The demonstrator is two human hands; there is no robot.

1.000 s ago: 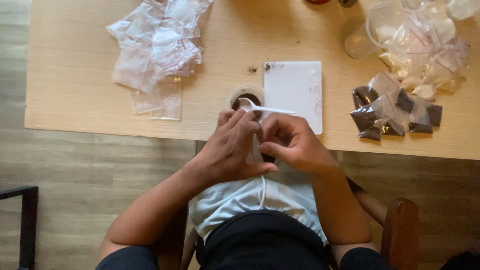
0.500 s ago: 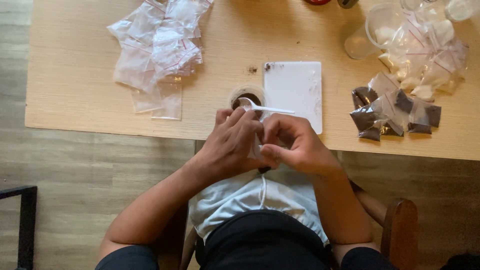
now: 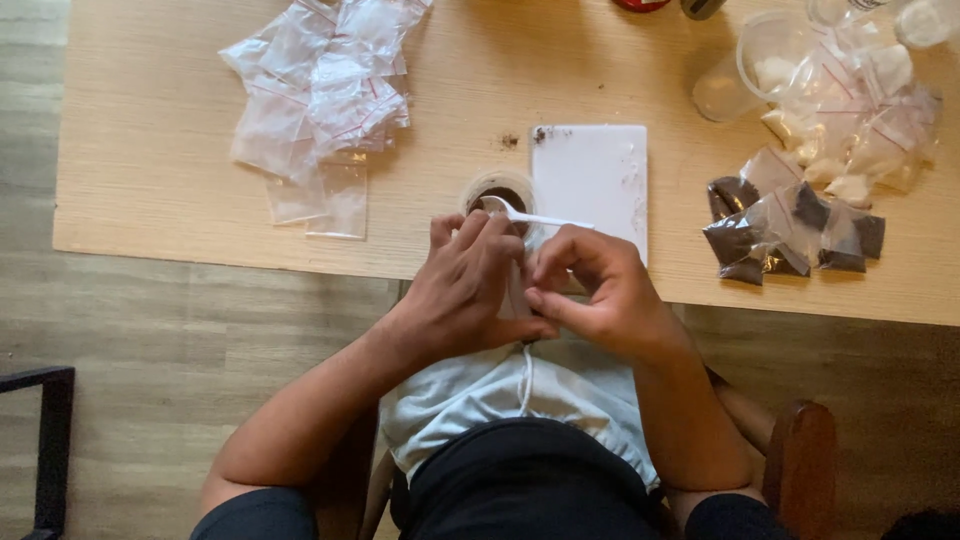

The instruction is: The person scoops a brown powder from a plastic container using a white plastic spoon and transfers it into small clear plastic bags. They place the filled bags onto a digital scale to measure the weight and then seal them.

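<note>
The person's forearms are bare from the elbow down, with no watch, ring or band showing on the left hand (image 3: 465, 290) or the right hand (image 3: 600, 300); dark sleeves end at the upper arms, seen at the lower corners of the view; a pale, white-grey garment with a thin drawstring cord down its middle covers the lap; below it lies black cloth, smooth and unmarked.
</note>
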